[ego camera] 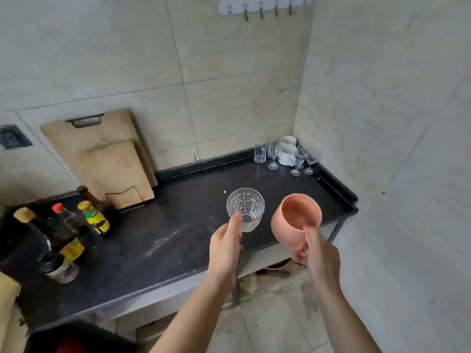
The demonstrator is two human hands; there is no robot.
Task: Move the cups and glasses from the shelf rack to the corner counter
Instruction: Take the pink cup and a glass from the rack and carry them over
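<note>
My left hand [225,247] holds a clear patterned glass tumbler [246,208] by its lower side, above the dark counter [158,240]. My right hand [317,253] grips a pink round cup [297,216] from below, tilted with its mouth toward me, over the counter's front right edge. In the far right corner stand a tall clear glass [260,151], several stemmed glasses [274,154] and two white mugs [288,150], close together. The shelf rack is out of view.
Two wooden cutting boards [107,159] lean on the back wall at the left. Several sauce bottles [63,230] crowd the counter's left end. A raised lip runs along the counter's back and right edges. A hook rail [265,6] hangs high on the wall.
</note>
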